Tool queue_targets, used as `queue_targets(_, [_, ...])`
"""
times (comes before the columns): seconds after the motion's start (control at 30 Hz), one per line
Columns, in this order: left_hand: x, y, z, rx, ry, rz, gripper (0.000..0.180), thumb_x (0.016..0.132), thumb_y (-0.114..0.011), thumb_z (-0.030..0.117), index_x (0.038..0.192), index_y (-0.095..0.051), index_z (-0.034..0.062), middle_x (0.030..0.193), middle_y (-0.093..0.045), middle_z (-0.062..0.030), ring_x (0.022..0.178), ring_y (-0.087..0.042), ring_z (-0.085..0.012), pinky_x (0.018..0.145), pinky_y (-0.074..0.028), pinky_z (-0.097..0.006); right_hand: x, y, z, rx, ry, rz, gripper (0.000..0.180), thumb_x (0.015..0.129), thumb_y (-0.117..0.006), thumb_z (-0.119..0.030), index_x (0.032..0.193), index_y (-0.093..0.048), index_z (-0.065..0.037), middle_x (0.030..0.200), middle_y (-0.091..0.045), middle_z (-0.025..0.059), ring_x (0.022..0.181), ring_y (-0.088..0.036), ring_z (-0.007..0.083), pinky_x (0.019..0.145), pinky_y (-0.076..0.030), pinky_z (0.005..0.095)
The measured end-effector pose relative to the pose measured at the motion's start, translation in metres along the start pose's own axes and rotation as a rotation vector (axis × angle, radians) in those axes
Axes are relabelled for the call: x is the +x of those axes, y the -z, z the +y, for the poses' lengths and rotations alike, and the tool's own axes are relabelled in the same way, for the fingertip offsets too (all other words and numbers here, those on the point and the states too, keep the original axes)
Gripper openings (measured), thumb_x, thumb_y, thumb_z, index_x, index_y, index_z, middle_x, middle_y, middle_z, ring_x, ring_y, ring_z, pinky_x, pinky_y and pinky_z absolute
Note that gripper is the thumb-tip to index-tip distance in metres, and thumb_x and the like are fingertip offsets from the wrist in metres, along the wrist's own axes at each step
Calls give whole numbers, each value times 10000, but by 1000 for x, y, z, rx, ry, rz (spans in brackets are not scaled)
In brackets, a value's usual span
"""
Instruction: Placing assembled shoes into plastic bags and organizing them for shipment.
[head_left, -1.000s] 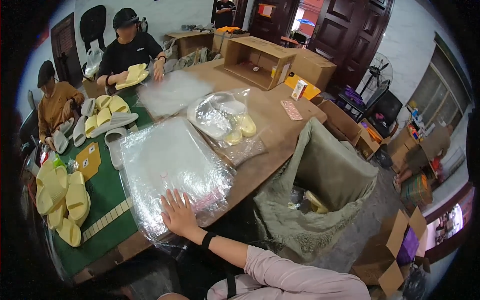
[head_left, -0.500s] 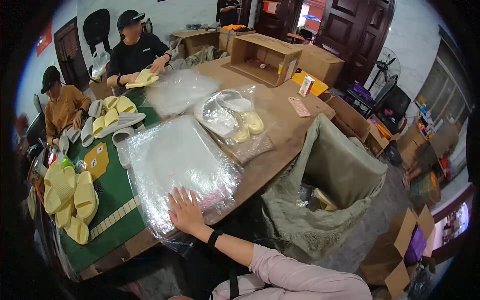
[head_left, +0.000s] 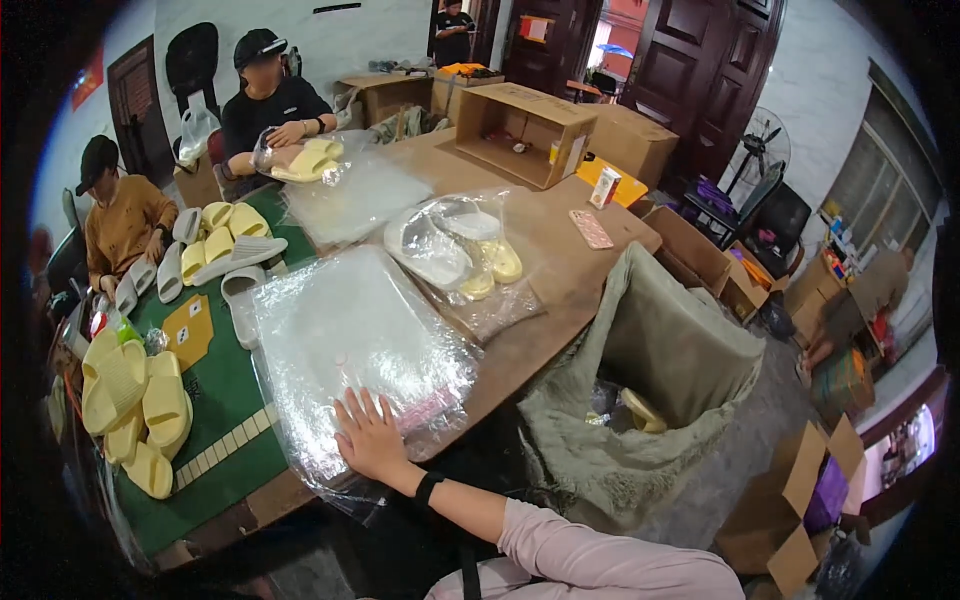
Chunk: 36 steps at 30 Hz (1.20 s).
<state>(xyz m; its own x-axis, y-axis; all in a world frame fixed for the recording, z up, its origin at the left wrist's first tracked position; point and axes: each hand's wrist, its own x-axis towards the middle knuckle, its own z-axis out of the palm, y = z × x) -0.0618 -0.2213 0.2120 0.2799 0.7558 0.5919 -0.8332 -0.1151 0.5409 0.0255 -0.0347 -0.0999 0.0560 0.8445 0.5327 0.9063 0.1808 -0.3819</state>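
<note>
My right hand [head_left: 374,443] lies palm down with its fingers spread on a stack of clear plastic bags [head_left: 335,330] near the table's front edge. It holds nothing. My left hand is out of view. Just beyond the stack, clear bags with white and yellow slippers [head_left: 455,240] inside lie on the brown board. To the left, a pile of yellow slippers [head_left: 140,410] sits on the green mat [head_left: 225,455], and grey and yellow slippers [head_left: 215,248] stand behind it. Across the table, a person in black holds a bagged yellow slipper pair [head_left: 308,160].
A cloth-lined bin [head_left: 680,330] with a few bagged slippers stands right of the table. An open cardboard box [head_left: 525,130], a phone [head_left: 591,229] and a small white box [head_left: 604,187] are on the far side. Another person [head_left: 128,225] sits at the left. An open carton [head_left: 790,500] stands at lower right.
The co-worker across the table had a bare yellow slipper in hand; now yellow slippers are partly inside a clear bag there. My right hand stays on the stack of bags.
</note>
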Motion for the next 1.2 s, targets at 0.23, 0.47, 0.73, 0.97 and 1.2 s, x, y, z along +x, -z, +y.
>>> queue_targets(0.23, [-7,-9,7,-5,27,173,63,904,-580,216,909,-567,154,876,-523,-15,791,-469,-177,698,-390,-309,-1,1,10,-50,11,-28,521,870,-489,-328,1321,-431,-73,1400,-362,168,1309,-305,350,1067,-206,516])
queue_targets(0.47, [-1,24,18,-56,-7,-194,124,873,-616,128,990,-580,102,999,-568,-107,850,-532,-250,724,-442,-373,-1,-1,-5,-36,14,-55,531,869,-490,-342,1328,-429,-81,1403,-362,161,1323,-286,338,1070,-196,518])
queue_targets(0.73, [16,41,-4,-74,-123,-200,146,872,-591,112,1003,-557,58,1031,-557,-162,874,-539,-290,773,-446,-399,0,-3,8,-46,-1,-27,516,865,-494,-327,1316,-448,-83,1388,-382,169,1303,-316,344,1063,-206,526])
queue_targets(0.97, [-8,57,6,381,-696,-265,221,886,-543,124,1092,-537,45,1103,-544,-164,969,-518,-292,849,-416,-406,-2,-1,-2,-28,18,-67,514,859,-487,-331,1308,-457,-84,1384,-389,165,1294,-329,355,1057,-207,549])
queue_targets(1.2, [-40,81,35,874,-1211,-365,300,899,-495,135,1180,-517,31,1175,-532,-167,1064,-498,-294,925,-385,-412,-2,-1,21,-124,-39,-194,545,902,-366,-348,1365,-377,-61,1429,-315,199,1341,-253,375,1091,-131,544])
